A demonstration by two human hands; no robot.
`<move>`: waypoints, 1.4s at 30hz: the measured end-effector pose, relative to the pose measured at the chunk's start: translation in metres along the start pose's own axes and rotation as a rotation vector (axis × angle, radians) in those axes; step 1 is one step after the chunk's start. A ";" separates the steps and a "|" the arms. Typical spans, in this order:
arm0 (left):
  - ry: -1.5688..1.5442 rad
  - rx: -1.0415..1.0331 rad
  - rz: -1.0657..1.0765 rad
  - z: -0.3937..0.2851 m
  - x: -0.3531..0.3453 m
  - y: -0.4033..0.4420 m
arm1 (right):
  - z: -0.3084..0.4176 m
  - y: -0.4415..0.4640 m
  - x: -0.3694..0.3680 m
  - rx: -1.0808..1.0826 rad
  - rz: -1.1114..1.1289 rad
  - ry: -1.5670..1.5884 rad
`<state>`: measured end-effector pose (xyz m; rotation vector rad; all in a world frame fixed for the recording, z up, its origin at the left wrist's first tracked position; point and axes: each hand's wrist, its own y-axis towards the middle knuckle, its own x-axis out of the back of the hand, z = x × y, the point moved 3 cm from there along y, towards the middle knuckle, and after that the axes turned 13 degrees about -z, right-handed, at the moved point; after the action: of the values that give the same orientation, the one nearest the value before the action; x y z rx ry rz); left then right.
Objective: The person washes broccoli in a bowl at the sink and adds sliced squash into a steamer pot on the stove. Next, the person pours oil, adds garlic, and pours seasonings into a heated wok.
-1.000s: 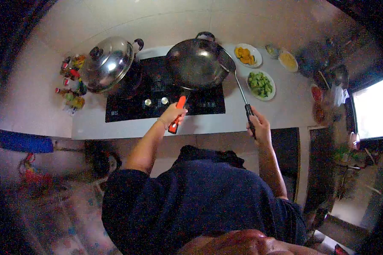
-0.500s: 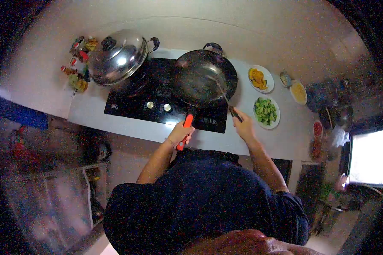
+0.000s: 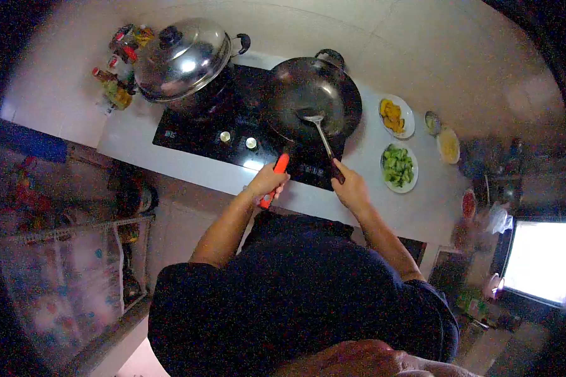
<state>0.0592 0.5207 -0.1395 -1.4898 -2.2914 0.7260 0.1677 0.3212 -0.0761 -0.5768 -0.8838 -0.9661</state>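
The outstretched left hand (image 3: 268, 181) has fingers curled round the red wok handle (image 3: 282, 164); the inward-angled right hand (image 3: 352, 188) grips a spatula (image 3: 322, 134).

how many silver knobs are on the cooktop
2 in view: the left knob on the cooktop, between the lidded pot and the orange handle; the right knob just beside it, nearer that handle. The pot and pan could hide more.

The wok (image 3: 305, 94) is dark grey, its handle (image 3: 282, 163) orange-red, the spatula (image 3: 323, 136) silver and dark, the stove (image 3: 195, 138) black, the shirt (image 3: 302, 295) navy.
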 end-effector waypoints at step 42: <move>0.105 -0.102 0.040 0.009 0.003 -0.030 | -0.113 -0.071 -0.010 -0.467 -0.613 0.297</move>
<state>0.0305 0.5112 -0.1301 -1.5840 -2.2557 0.5346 0.1451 0.2069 -0.1413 -0.5400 -0.5667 -1.7942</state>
